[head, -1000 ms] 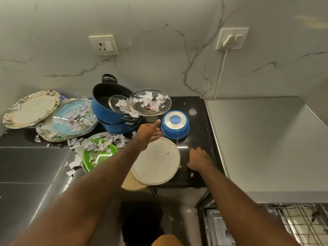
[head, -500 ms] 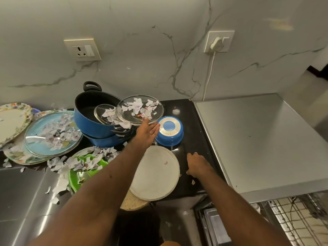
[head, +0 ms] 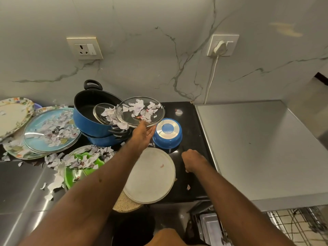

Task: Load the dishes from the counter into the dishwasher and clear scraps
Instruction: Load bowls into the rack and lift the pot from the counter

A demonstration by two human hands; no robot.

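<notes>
Marble-veined wall (head: pixel 142 50) across the upper frame, two sockets, no legible writing anywhere. Steel worktop (head: pixel 257 148) at right; black counter (head: pixel 188 174) at centre. Stacked blue pots (head: pixel 92 121) left of centre. Glass lid (head: pixel 51 130) at left, strewn with paper scraps (head: pixel 55 134), lying on patterned plates. White plate (head: pixel 149 176), lower centre. Green plate (head: pixel 79 171) under more scraps. Second glass lid (head: pixel 140 114), scrap-covered, centre frame: my left hand (head: pixel 142 137), fingers extended, touches its near rim from below. Upturned blue bowl (head: pixel 167 133) just right. My right hand (head: pixel 193 160) rests loosely curled on the counter, holding nothing.
</notes>
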